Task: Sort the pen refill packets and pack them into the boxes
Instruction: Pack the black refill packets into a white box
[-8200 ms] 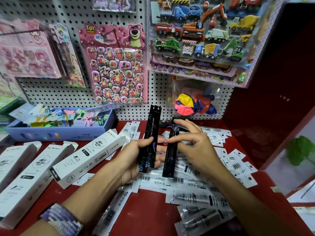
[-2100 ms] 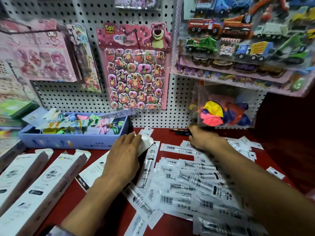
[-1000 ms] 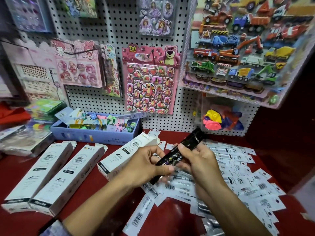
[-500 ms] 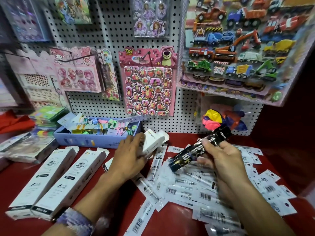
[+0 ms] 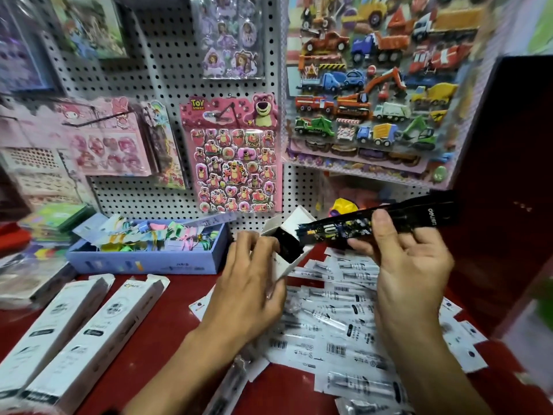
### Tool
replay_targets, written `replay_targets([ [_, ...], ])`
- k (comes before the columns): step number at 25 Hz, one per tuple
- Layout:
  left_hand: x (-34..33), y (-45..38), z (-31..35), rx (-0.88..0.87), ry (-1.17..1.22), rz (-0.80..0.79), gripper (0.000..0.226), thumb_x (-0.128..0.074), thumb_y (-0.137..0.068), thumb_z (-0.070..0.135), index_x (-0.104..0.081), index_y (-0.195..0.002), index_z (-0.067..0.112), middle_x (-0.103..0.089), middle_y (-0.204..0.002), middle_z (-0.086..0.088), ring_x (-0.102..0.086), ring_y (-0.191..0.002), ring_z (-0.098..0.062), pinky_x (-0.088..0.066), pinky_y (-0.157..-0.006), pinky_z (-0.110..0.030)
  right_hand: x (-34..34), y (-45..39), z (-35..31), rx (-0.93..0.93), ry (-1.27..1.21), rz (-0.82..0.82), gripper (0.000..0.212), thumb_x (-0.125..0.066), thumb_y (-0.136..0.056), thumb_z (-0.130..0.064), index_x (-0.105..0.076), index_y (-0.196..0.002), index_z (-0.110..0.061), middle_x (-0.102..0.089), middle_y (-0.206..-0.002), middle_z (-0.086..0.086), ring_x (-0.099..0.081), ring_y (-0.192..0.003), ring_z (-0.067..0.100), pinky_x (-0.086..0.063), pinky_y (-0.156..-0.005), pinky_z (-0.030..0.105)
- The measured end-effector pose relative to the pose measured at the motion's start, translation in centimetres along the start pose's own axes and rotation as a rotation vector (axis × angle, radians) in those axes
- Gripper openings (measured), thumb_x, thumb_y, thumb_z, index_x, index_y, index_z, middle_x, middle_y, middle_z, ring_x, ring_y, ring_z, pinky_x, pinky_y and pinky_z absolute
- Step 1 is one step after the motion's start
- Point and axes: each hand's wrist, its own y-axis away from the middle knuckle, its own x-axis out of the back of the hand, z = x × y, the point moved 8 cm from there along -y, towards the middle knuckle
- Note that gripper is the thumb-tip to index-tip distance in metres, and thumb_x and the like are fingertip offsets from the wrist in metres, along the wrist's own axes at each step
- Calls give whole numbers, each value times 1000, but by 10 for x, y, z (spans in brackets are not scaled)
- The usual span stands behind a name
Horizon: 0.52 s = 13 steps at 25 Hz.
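My left hand point(image 5: 248, 283) grips a white refill box point(image 5: 291, 235) tilted up off the red counter, its open end facing right with dark packets inside. My right hand point(image 5: 410, 265) pinches a black pen refill packet point(image 5: 377, 223) held almost level, its left tip at the box's open mouth. Several white refill packets point(image 5: 344, 324) lie scattered on the counter under and in front of both hands. Two more white boxes point(image 5: 89, 333) lie side by side at the lower left.
A blue tray point(image 5: 143, 262) of coloured clips stands against the pegboard behind the boxes. Sticker sheets point(image 5: 236, 157) and a toy truck card point(image 5: 374, 85) hang above. A dark red cabinet side point(image 5: 508, 205) rises at the right.
My left hand has lifted and tilted the white box, opening its end. My right hand has brought the black packet's tip to the box mouth. The camera has moved closer.
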Motion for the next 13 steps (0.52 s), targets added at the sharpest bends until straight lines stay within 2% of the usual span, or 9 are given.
replay_targets([
  [2, -1, 1, 5, -36, -17, 15, 43, -62, -85, 29, -37, -120, 26, -36, -121, 2, -47, -108, -18, -49, -90, -37, -3, 3, -8, 62, 11, -12, 40, -66, -84, -16, -31, -64, -15, -34, -42, -15, -56, -41, 1, -60, -58, 34],
  [4, -2, 3, 4, -39, -5, -6, 57, -60, -88, 30, -33, -137, 34, -33, -129, 2, -45, -112, -15, -42, -94, -28, -9, 6, -13, 99, 28, -43, 38, -67, -81, -19, -35, -63, -14, -40, -42, -14, -60, -45, 3, -61, -60, 33],
  [6, 0, 4, 0, -36, -9, -7, 67, -59, -89, 31, -27, -146, 42, -32, -130, 3, -44, -110, -13, -39, -91, -26, -11, 7, -12, 103, 69, -72, 33, -69, -79, -23, -43, -63, -10, -50, -48, -10, -68, -53, 9, -60, -62, 38],
  [8, 2, 4, -4, -38, -6, 11, 61, -61, -89, 33, -34, -143, 39, -37, -127, 1, -48, -105, -13, -49, -88, -29, -14, 8, -8, 105, 107, -106, 29, -71, -78, -25, -52, -67, -5, -60, -58, -1, -72, -60, 16, -60, -64, 43],
  [9, 3, 3, -5, -34, -3, 22, 53, -61, -90, 34, -40, -138, 35, -40, -125, 1, -50, -104, -13, -53, -85, -32, -15, 10, -7, 117, 116, -129, 23, -71, -78, -25, -58, -68, -8, -63, -59, -3, -72, -61, 17, -61, -64, 40],
  [11, 6, 3, -7, -21, 8, 40, 40, -62, -90, 34, -47, -127, 28, -41, -124, 2, -53, -104, -13, -54, -82, -33, -21, 14, -8, 148, 128, -191, 13, -71, -79, -21, -65, -69, -22, -67, -61, -7, -72, -62, 16, -59, -61, 29],
  [13, 7, 3, -5, -35, 14, 47, 36, -63, -89, 33, -49, -121, 25, -42, -124, 2, -55, -103, -14, -52, -80, -30, -29, 19, -6, 186, 215, -272, 8, -72, -81, -17, -69, -75, -21, -72, -67, -6, -72, -65, 11, -56, -62, 21],
])
